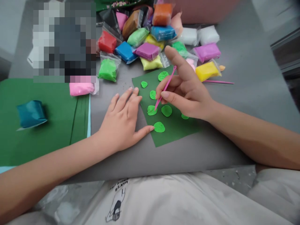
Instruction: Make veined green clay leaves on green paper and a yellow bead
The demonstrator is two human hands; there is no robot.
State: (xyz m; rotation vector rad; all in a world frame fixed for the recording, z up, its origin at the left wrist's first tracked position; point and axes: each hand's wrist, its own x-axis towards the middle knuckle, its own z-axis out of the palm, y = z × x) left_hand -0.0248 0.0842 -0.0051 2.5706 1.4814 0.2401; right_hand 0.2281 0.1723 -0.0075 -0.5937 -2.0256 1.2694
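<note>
A dark green paper sheet (174,128) lies on the grey table with several flat light green clay leaves on it. My right hand (186,90) pinches a thin pink modelling tool (165,88), its tip touching one clay leaf (152,110). My left hand (123,120) lies flat with fingers spread, pressing the sheet's left edge; its thumb tip touches another clay leaf (159,127).
A heap of bagged coloured clay (150,34) fills the far side of the table. A second pink tool (219,82) lies right of the sheet. Larger green paper (47,131) with a teal clay bag (31,114) lies at left, a pink bag (81,88) beside it.
</note>
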